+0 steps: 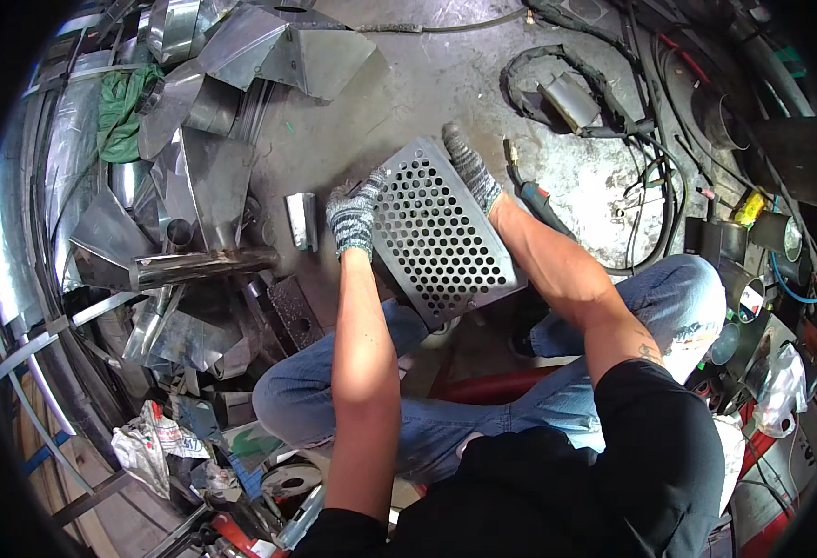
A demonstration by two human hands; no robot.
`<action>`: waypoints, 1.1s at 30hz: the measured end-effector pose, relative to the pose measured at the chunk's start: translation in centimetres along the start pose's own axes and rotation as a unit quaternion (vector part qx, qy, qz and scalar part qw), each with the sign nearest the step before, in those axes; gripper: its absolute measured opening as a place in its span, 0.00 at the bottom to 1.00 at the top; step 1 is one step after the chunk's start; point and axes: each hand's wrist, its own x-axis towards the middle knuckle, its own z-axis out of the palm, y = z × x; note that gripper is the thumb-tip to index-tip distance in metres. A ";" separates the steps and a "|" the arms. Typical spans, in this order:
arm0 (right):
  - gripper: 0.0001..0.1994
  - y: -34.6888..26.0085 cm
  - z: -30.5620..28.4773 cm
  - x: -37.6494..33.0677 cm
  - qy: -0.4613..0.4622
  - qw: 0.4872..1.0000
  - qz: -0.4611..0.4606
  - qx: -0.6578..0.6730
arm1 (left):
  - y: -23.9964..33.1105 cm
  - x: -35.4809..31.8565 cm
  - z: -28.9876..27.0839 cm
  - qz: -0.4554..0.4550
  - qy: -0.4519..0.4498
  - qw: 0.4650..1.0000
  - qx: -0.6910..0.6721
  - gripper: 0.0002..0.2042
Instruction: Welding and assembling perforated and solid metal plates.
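A grey metal panel [441, 237] with rows of round holes and bent edges sits tilted in front of me, its near end over my lap. My left hand [353, 216], in a grey knitted glove, is closed on the panel's upper left edge. The matching gloved right hand [472, 169] lies along the upper right edge and holds that side; its fingers point away from me and are partly hidden. Just right of this hand, a welding torch [543, 206] rests on the metal work surface [408, 84]. A small bent metal piece [301, 221] stands left of my left hand.
Cut and folded sheet metal [213, 177] is heaped on the left, with a metal tube [206, 267] across it. A green cloth [127, 113] lies behind. At the far right a coiled black cable [520, 70] surrounds a metal cylinder [569, 102]. Cans and tubes [729, 240] crowd the right edge.
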 end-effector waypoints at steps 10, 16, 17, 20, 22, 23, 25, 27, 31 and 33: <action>0.19 -0.5 0.9 -0.6 -0.012 0.999 0.038 0.007 | 0.0 -1.0 -0.2 -0.024 -0.032 0.999 0.022 0.41; 0.19 -0.2 1.1 -0.7 -0.016 0.998 0.054 0.019 | 3.4 -3.3 0.2 0.035 0.165 0.924 0.344 0.43; 0.19 -0.2 1.1 -0.8 -0.014 0.998 0.054 0.022 | 3.2 -3.2 0.4 0.096 0.183 0.909 0.361 0.39; 0.19 -0.3 1.2 -0.9 -0.017 0.998 0.058 0.029 | 2.6 -3.1 1.0 0.314 0.243 0.834 0.384 0.20; 0.19 0.1 2.2 -0.6 -0.029 0.997 0.063 0.035 | 1.9 -2.6 0.6 0.330 0.185 0.876 0.299 0.13; 0.19 0.4 2.9 -0.4 -0.036 0.996 0.067 0.039 | 1.5 -2.6 0.2 0.349 0.189 0.875 0.278 0.10; 0.19 -0.1 1.5 -1.0 -0.023 0.997 0.061 0.037 | 1.8 -3.4 1.8 0.365 0.180 0.868 0.286 0.09; 0.19 -0.3 1.4 -1.0 -0.023 0.997 0.060 0.040 | 2.1 -3.9 2.3 0.389 0.190 0.853 0.293 0.08; 0.19 -0.3 2.0 -1.0 -0.028 0.997 0.061 0.043 | 2.6 -3.8 1.7 0.404 0.188 0.841 0.306 0.08; 0.19 -0.4 1.7 -1.0 -0.024 0.997 0.059 0.043 | 2.7 -3.7 2.0 0.400 0.179 0.847 0.300 0.08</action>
